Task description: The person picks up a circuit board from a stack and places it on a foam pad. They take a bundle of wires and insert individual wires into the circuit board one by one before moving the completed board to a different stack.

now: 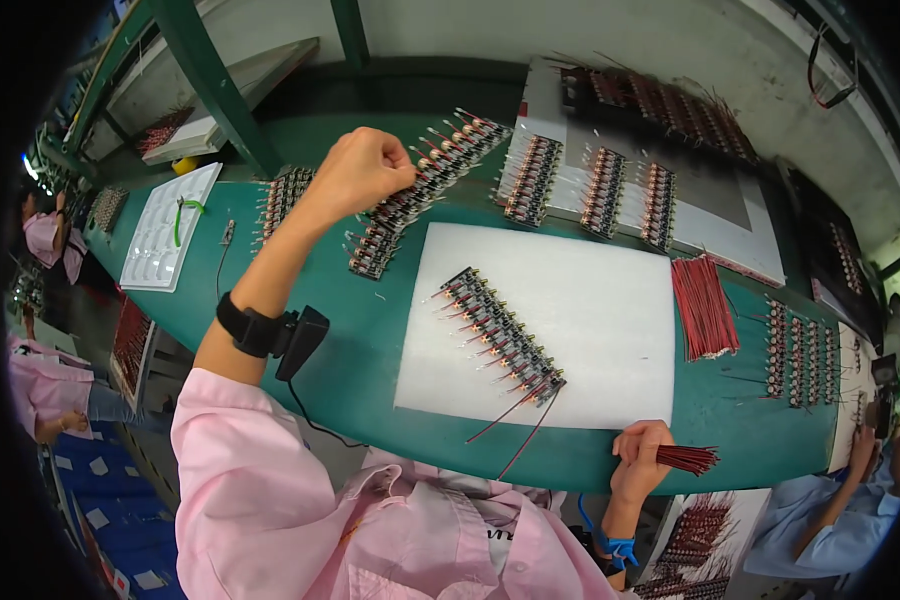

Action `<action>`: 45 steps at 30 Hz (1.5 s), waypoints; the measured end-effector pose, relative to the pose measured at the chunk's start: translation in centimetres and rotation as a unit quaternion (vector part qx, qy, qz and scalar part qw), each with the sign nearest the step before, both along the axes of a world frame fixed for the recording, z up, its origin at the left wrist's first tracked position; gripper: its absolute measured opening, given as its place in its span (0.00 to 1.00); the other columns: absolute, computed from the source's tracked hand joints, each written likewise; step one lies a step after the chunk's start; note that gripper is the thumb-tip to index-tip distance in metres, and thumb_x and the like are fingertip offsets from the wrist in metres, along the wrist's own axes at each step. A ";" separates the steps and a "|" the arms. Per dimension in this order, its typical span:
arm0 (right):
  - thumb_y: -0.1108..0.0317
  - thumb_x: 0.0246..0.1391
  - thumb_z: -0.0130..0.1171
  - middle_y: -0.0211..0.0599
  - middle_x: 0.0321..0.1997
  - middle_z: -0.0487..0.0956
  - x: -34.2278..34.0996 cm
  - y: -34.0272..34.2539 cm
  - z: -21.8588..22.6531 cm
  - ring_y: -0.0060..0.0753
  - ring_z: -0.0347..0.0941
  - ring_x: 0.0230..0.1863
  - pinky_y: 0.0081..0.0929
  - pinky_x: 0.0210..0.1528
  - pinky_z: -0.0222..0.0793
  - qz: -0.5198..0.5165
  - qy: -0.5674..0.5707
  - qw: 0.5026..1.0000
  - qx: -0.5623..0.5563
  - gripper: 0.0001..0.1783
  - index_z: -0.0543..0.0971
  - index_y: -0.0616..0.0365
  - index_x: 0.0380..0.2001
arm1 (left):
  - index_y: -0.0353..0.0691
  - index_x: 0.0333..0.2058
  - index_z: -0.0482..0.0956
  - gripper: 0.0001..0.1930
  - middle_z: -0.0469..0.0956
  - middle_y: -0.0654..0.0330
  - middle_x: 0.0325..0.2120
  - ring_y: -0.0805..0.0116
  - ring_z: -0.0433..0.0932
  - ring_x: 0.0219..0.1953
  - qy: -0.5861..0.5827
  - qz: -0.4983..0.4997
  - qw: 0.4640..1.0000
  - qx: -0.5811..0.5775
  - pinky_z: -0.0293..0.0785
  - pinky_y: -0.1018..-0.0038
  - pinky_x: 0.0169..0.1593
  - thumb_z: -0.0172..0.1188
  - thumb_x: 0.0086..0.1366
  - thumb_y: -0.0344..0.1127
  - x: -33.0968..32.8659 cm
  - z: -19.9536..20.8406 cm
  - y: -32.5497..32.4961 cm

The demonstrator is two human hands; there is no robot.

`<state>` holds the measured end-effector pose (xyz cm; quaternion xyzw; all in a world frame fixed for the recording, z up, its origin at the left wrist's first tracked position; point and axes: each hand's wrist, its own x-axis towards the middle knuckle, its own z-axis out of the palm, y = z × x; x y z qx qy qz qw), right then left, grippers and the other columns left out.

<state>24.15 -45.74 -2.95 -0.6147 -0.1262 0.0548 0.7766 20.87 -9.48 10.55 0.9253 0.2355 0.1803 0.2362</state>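
Observation:
My left hand [365, 172] is closed at the edge of a long strip of small circuit boards [460, 150], beyond the white foam pad; the fingertips are partly hidden. Beneath and beside that strip lie more strips [375, 250]. Near the front table edge, my right hand [642, 455] is wrapped round a bundle of dark red and black wires [690, 459], whose ends stick out to the right. Between the hands, another circuit board strip [500, 335] lies slantwise on the foam pad [610, 330]. Red wires run from its near end over the pad's front edge.
A thick bundle of red wires [705, 308] lies right of the pad. Board strips [605, 190] stand in rows behind it, with more [800, 355] at the far right. A white tray [170, 225] with green pliers [178, 222] is at left. Other people sit at both sides.

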 end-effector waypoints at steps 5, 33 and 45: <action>0.60 0.52 0.42 0.24 0.06 0.53 -0.5 0.2 0.3 0.15 0.46 0.09 0.17 0.14 0.48 -0.004 -0.017 1.000 0.007 0.19 0.66 0.64 0.16 | 0.30 0.17 0.72 0.08 0.65 0.62 0.08 0.76 0.64 0.14 -0.022 0.065 0.998 0.001 0.60 0.80 0.20 0.53 0.40 0.32 -7.2 -0.9 1.2; 0.58 0.52 0.42 0.23 0.06 0.52 -1.2 1.1 -0.2 0.13 0.45 0.08 0.15 0.13 0.47 0.011 -0.043 0.990 -0.134 0.20 0.64 0.62 0.15 | 0.35 0.17 0.73 0.08 0.69 0.57 0.11 0.63 0.70 0.17 0.056 0.384 0.919 0.067 0.64 0.72 0.23 0.54 0.40 0.35 -26.4 -10.5 8.4; 0.59 0.52 0.42 0.23 0.06 0.52 -1.9 0.7 -0.1 0.13 0.44 0.08 0.15 0.13 0.46 -0.002 -0.040 0.991 -0.126 0.19 0.64 0.62 0.16 | 0.35 0.20 0.73 0.09 0.68 0.59 0.11 0.69 0.68 0.15 0.062 0.352 0.932 0.062 0.63 0.74 0.22 0.55 0.43 0.35 -26.7 -10.6 11.5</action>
